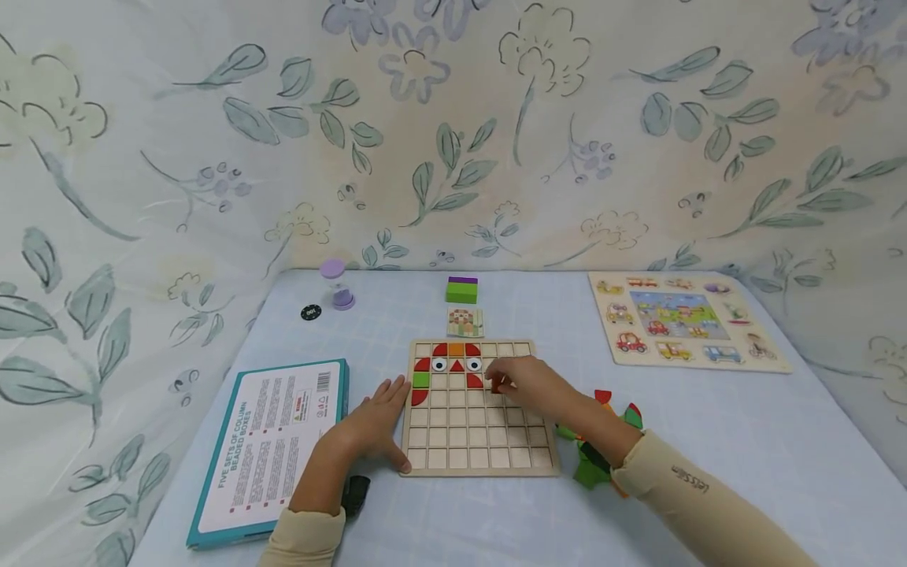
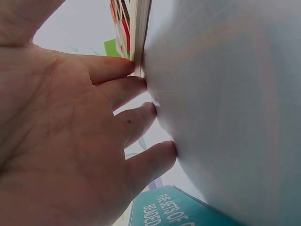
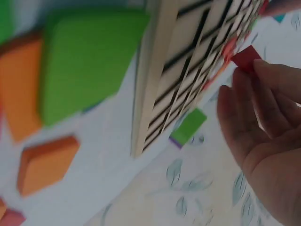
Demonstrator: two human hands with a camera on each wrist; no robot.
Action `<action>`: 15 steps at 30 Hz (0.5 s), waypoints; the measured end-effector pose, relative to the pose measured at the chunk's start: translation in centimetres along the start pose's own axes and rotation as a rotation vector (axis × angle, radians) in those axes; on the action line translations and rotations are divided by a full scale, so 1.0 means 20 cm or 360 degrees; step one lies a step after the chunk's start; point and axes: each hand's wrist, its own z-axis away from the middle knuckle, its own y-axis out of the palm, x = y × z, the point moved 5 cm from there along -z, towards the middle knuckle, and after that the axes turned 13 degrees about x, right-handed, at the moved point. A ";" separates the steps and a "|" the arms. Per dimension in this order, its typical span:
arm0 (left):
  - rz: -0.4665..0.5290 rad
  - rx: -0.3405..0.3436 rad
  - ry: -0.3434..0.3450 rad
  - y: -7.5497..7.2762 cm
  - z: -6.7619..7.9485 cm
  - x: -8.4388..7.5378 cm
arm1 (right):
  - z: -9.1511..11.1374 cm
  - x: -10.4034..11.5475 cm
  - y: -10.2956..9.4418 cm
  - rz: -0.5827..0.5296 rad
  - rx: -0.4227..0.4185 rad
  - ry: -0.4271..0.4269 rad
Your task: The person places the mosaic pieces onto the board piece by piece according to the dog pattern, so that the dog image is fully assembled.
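The right wrist view shows the right hand's point(image 3: 275, 153) fingers pinching a red block point(image 3: 246, 58) over the board point(image 1: 459, 438); the head view shows less of it. The left hand's point(image 1: 374, 421) spread fingers touch the board. The right arm point(image 1: 697, 492) partly hides a block pile point(image 1: 590, 474).

- The white panel on top of the box point(image 1: 276, 465) to my left reads "FIVE SETS OF COLUMN BEADED BOXES" in teal capitals.
- From my left wrist I catch "FIVE SETS OF" and "BEADED" in white on the box's teal side.
- The same panel bears a barcode point(image 1: 323, 382) and a small label point(image 1: 301, 406) with "WARNING"; its fine print is too small to read.
- The black token point(image 1: 311, 313) shows "100", upside down to me.
- My right sleeve point(image 1: 716, 508) carries "Let'sSlim" in dark letters.
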 end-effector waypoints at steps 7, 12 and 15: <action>0.0014 -0.0007 -0.0005 0.01 0.00 0.00 | -0.08 0.15 0.09 0.0413 -0.0042 -0.0149; 0.0018 0.0002 -0.0008 0.01 0.00 0.00 | -0.09 0.17 0.11 0.0550 -0.0118 -0.0219; 0.0019 0.0008 -0.0009 0.00 0.00 0.00 | -0.08 0.15 0.12 0.0554 -0.0103 -0.0210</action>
